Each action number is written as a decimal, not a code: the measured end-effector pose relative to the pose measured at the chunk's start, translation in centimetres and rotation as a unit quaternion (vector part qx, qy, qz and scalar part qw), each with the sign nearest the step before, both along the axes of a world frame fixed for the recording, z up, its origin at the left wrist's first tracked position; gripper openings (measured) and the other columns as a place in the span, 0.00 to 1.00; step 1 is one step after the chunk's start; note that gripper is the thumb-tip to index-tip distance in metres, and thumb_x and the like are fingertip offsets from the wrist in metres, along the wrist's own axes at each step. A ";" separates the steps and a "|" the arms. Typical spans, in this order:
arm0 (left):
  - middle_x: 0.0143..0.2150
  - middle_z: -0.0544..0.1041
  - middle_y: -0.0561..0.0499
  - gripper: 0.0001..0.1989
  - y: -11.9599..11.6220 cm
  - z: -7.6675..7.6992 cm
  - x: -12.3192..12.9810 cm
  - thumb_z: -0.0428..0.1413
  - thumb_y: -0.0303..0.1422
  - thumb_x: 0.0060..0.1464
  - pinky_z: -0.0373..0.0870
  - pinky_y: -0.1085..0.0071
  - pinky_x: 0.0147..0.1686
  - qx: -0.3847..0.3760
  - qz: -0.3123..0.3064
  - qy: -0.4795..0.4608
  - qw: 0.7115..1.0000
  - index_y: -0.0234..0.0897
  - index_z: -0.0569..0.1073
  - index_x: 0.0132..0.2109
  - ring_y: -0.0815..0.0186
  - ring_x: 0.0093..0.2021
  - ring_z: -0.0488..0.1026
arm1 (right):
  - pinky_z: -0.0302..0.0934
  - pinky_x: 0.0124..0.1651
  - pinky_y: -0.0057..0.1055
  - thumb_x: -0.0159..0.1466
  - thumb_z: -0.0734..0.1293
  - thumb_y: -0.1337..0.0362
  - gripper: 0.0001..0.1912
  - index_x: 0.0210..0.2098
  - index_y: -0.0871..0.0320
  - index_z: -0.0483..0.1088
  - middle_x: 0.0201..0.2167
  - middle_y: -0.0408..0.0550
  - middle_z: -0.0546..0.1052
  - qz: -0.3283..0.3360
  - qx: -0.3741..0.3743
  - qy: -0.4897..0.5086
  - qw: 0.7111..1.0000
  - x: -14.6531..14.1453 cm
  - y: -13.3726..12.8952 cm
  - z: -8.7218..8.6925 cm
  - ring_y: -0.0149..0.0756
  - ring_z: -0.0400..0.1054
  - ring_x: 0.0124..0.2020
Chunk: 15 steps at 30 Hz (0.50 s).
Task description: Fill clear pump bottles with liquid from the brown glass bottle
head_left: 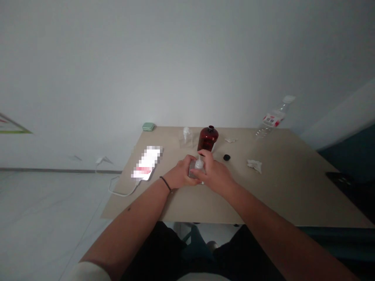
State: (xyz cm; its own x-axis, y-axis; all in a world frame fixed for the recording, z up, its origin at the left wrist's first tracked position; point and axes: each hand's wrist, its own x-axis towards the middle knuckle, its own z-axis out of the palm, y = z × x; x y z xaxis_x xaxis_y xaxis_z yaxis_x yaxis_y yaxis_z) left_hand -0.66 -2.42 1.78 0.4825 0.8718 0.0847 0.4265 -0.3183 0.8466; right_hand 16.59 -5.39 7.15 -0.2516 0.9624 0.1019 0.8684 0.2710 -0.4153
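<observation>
A small clear pump bottle (192, 170) with a white pump head (199, 164) is between my hands, near the middle of the table. My left hand (184, 172) is wrapped round the bottle's body from the left. From the right, the thumb and fingers of my right hand (213, 170) close on the white pump head. Just beyond my hands stands a dark red-brown bottle (208, 138) with an uncapped neck. To its left is another clear bottle (185, 139) with a white pump. A black cap (226, 157) lies to the right of the brown bottle.
A lit phone (147, 163) on a white cable (124, 194) lies left. A green case (148, 127) sits at the back left corner of the table (281, 187). Crumpled tissue (254, 166), a white scrap (231, 140) and a tall clear plastic bottle (272, 119) are right. A wall stands behind.
</observation>
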 end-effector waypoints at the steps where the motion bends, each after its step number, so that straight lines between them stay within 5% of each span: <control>1: 0.42 0.74 0.48 0.37 0.0 0.0 0.0 0.69 0.41 0.41 0.71 0.59 0.42 -0.001 0.002 0.003 1.000 0.38 0.61 0.54 0.58 0.41 0.74 | 0.56 0.31 0.31 0.64 0.66 0.51 0.34 0.64 0.58 0.55 0.34 0.48 0.77 -0.016 0.000 0.063 0.998 0.5 -0.1 -0.5 0.39 0.72 0.30; 6: 0.42 0.74 0.48 0.37 0.1 0.1 -0.1 0.69 0.43 0.41 0.71 0.59 0.42 0.015 -0.005 0.005 1.000 0.37 0.62 0.54 0.57 0.41 0.73 | 0.52 0.28 0.29 0.67 0.60 0.51 0.22 0.55 0.56 0.62 0.20 0.34 0.63 -0.105 0.052 0.256 0.960 4.9 -0.4 -1.2 0.32 0.59 0.21; 11: 0.48 0.72 0.45 0.42 0.1 0.1 -0.4 0.69 0.42 0.43 0.70 0.58 0.46 0.024 -0.026 -0.019 0.999 0.38 0.57 0.60 0.57 0.45 0.73 | 0.49 0.26 0.30 0.65 0.61 0.52 0.15 0.44 0.55 0.69 0.18 0.33 0.60 -0.184 0.063 0.243 0.950 8.6 -0.7 -0.2 0.31 0.56 0.19; 15: 0.49 0.72 0.47 0.43 -0.1 0.1 -0.5 0.68 0.41 0.44 0.70 0.60 0.47 0.030 -0.035 -0.025 0.999 0.40 0.54 0.62 0.58 0.45 0.73 | 0.51 0.28 0.30 0.66 0.61 0.53 0.13 0.36 0.55 0.70 0.19 0.37 0.64 -0.167 0.037 0.197 0.965 8.4 -1.3 -0.4 0.32 0.60 0.22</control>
